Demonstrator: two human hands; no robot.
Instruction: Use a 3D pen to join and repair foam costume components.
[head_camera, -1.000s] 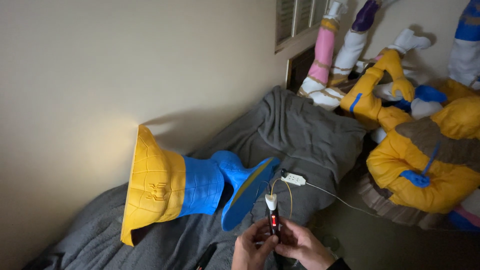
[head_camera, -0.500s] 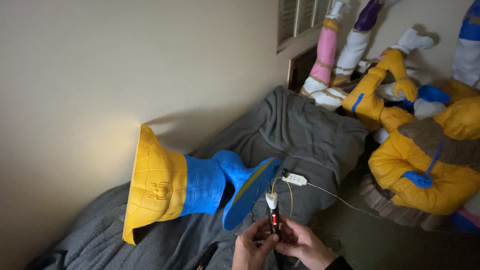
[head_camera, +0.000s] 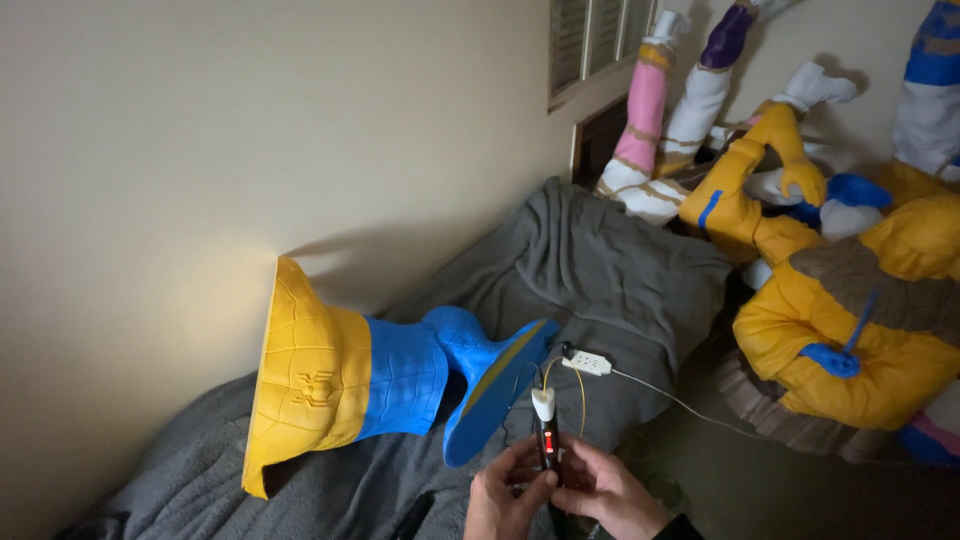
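My left hand (head_camera: 503, 497) and my right hand (head_camera: 606, 492) together grip a slim dark pen-shaped tool (head_camera: 546, 433) with a white tip and a small red light. A thin yellow wire (head_camera: 578, 385) loops from the tool toward a white power strip (head_camera: 587, 363). Just left of the tool lies a large yellow and blue boot-shaped figure part (head_camera: 360, 378) on its side, its blue sole facing my hands.
A grey blanket (head_camera: 600, 260) covers the surface under the boot part. A white cord (head_camera: 680, 403) runs right from the power strip. Yellow, blue, pink and white figure parts (head_camera: 850, 300) pile at the right. A cream wall (head_camera: 250, 130) stands behind, with a window (head_camera: 590, 40).
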